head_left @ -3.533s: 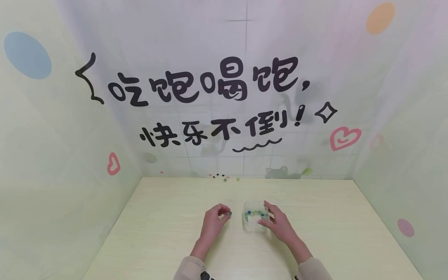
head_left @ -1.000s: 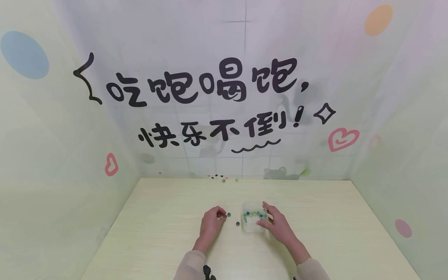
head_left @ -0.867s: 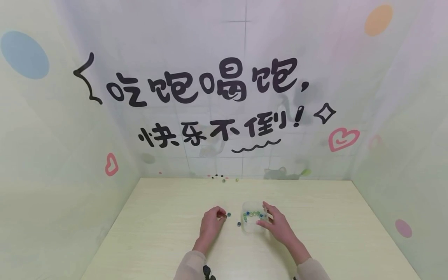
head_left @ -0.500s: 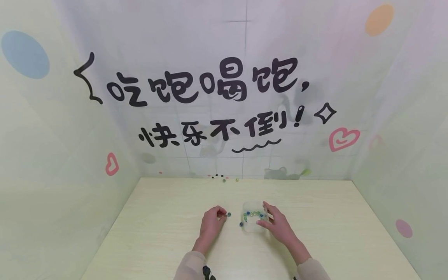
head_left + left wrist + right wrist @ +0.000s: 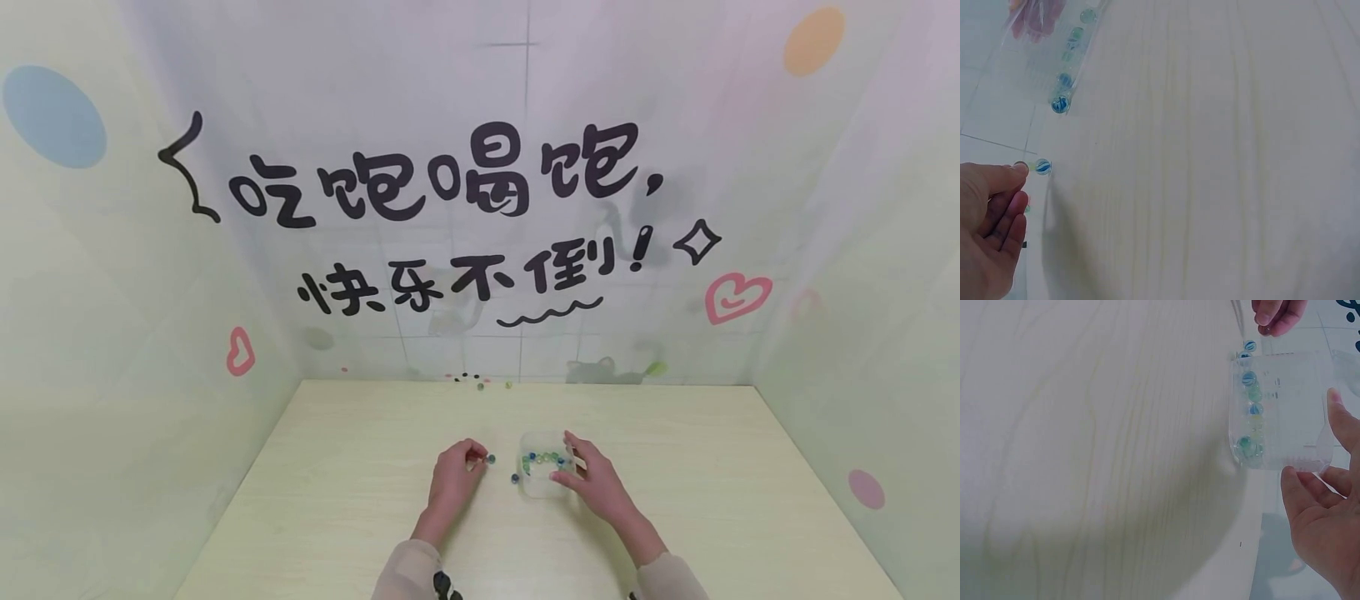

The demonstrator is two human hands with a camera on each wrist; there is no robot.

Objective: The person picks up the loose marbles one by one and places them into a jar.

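My left hand (image 5: 454, 475) is at the table's middle, fingers curled in and thumb against the index finger. Just off its fingertips lies a blue-and-clear glass marble (image 5: 491, 459), seen closer in the left wrist view as a blue-swirled marble (image 5: 1042, 166). A second blue marble (image 5: 515, 478) lies against or very close to the left side of a clear plastic box (image 5: 542, 489). With thumb and fingers, my right hand (image 5: 597, 483) grips the box's right side. Several green, yellow and blue marbles (image 5: 1249, 447) lie inside the box, along its bottom.
Two greenish marbles, one at left (image 5: 481, 387) and a yellowish one (image 5: 508, 385), lie at the back edge of the light wooden table (image 5: 360, 433). Printed cloth walls (image 5: 420, 350) enclose the table behind and at both sides.
The marble that my left hand pinched 3.5 seconds ago is out of its fingers. One blue marble has rolled right to the box's side. The right hand and box have stayed put.
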